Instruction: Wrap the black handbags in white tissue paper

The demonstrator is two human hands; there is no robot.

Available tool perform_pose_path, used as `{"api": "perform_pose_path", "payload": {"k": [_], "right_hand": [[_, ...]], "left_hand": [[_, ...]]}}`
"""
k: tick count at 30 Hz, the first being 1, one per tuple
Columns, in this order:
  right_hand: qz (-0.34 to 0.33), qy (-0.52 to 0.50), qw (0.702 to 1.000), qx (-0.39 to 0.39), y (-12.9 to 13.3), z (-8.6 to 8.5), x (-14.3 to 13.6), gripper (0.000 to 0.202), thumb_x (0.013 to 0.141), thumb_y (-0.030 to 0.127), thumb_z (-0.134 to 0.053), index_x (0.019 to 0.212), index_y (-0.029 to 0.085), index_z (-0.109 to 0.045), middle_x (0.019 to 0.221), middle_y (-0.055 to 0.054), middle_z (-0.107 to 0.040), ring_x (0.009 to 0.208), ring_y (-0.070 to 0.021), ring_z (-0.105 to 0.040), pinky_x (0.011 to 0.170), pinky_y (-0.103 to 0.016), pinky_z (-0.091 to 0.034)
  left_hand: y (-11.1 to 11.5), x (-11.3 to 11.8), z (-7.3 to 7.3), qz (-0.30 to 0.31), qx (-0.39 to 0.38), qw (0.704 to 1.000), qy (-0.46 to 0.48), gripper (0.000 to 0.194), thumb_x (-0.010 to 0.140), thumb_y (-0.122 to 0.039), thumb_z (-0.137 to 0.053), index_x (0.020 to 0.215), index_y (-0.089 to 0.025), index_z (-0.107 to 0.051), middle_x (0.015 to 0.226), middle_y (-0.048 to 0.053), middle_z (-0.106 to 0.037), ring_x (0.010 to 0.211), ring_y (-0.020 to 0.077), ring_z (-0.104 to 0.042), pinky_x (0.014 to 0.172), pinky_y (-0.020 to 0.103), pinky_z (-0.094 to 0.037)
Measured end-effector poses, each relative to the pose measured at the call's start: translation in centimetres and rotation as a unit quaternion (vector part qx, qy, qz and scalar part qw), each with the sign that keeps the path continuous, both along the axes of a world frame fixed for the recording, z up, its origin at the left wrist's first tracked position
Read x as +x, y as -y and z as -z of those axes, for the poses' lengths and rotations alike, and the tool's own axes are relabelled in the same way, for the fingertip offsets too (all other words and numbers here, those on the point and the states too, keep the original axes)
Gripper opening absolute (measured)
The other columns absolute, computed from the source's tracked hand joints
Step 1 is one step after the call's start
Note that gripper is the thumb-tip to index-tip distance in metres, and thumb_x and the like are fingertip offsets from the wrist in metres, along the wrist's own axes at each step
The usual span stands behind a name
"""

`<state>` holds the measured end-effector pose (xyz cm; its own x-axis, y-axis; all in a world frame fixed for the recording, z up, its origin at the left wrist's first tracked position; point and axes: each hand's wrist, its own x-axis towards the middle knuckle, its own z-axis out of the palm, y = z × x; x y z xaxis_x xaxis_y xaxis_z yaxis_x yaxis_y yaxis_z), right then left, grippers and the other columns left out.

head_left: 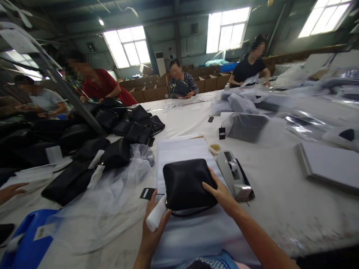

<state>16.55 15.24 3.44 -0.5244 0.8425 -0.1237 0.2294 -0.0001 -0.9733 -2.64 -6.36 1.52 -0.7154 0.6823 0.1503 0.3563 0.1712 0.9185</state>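
A black bag [189, 183] lies over a stack of white sheets [179, 147] in front of me. My right hand [220, 192] grips its right side, thumb on top. At its lower left, my left hand [154, 218] holds a roll of white wrapping [156, 215] attached beside the bag, between thumb and fingers. A black tag [147, 193] sticks out to the left of that hand. Along the bag's lower edge runs a thin black strap [193, 212]. The fingers under the bag are hidden.
A grey tape dispenser [234, 173] stands right of the bag. Black bags [114, 153] pile up at left, near a blue object [28, 235]. Plastic-wrapped bags [244, 125] and a board stack [331, 162] lie right. Several people work around the table; another person's hand [12, 192] reaches in at left.
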Motion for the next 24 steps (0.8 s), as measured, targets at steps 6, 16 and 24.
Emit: {"api": "perform_pose_path", "payload": {"k": [6, 16, 24], "right_hand": [[0.000, 0.024, 0.999, 0.026, -0.7, 2.3, -0.3, 0.081, 0.081, 0.048, -0.067, 0.151, 0.033, -0.032, 0.153, 0.000, -0.041, 0.141, -0.0248, -0.039, 0.120, -0.046, -0.025], [0.013, 0.040, 0.997, 0.069, 0.0, 2.9, -1.5, 0.078, 0.084, 0.042, -0.063, 0.152, 0.026, -0.031, 0.153, -0.006, -0.041, 0.141, -0.0244, -0.038, 0.119, -0.046, -0.028], [0.044, 0.098, 0.945, 0.309, 1.7, 0.1, 4.3, 0.040, 0.091, 0.029, -0.057, 0.131, 0.029, -0.060, 0.143, -0.005, -0.053, 0.132, -0.0242, -0.049, 0.113, -0.045, -0.040]], "left_hand": [[1.0, -2.1, 1.4, -0.162, -0.012, 0.986, 0.041, 0.079, 0.084, -0.048, -0.067, 0.151, -0.030, -0.030, 0.151, 0.013, -0.041, 0.115, 0.0301, -0.063, 0.099, 0.047, -0.051], [-3.1, 0.9, -1.4, 0.074, -0.059, 0.922, -0.376, 0.049, 0.095, -0.034, -0.056, 0.142, -0.032, -0.045, 0.151, 0.006, -0.045, 0.140, 0.0276, -0.040, 0.116, 0.053, -0.032], [-7.2, 1.2, 0.1, 0.181, -0.124, 0.876, -0.430, 0.072, 0.086, -0.041, -0.067, 0.150, -0.031, -0.035, 0.163, 0.007, -0.019, 0.148, 0.0372, -0.017, 0.112, 0.060, -0.034]]}}
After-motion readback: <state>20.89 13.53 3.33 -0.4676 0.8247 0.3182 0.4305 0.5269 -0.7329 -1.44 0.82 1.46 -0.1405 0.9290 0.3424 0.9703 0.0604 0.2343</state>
